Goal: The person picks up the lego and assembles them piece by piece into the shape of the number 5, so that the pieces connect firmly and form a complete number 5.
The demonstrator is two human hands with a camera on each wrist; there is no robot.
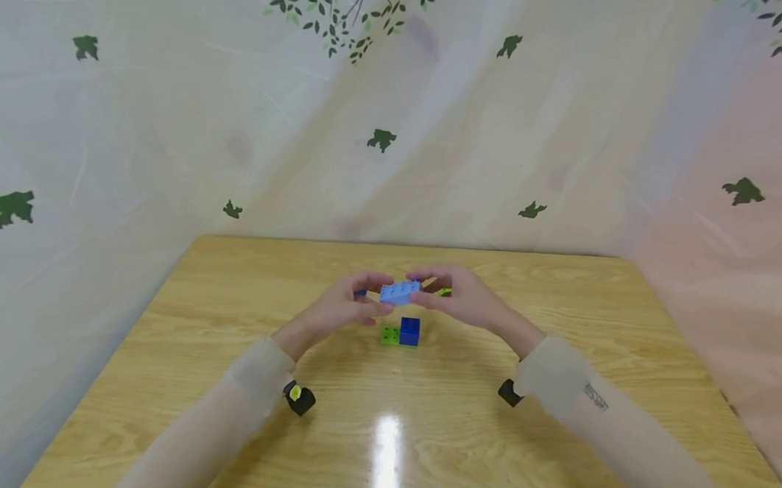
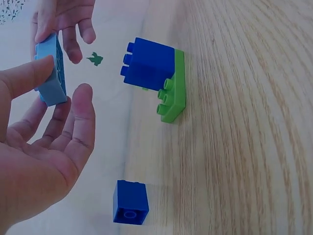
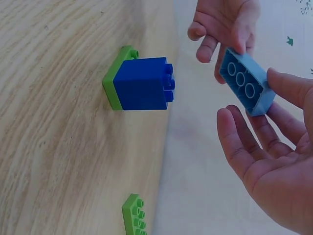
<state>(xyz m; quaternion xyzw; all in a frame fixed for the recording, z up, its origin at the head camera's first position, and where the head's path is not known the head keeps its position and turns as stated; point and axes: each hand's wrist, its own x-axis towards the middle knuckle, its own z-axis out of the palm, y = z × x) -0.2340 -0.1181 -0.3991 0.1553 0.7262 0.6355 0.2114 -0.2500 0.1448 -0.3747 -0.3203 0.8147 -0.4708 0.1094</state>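
Note:
A light blue toy building brick (image 1: 399, 293) is held up over the table between both hands. My left hand (image 1: 340, 305) pinches one end with thumb and fingers, and my right hand (image 1: 463, 296) grips the opposite end. The brick's hollow underside with round tubes shows in the right wrist view. Below the hands stands a dark blue brick (image 1: 409, 332) mounted on one half of a green studded plate (image 1: 390, 336); the plate's other studs are bare.
Another dark blue brick (image 2: 130, 202) lies on the table beyond my left hand, mostly hidden in the head view. A second green plate (image 3: 133, 215) lies beyond my right hand. The wooden table (image 1: 461, 432) ends at a leaf-patterned curtain (image 1: 434, 180).

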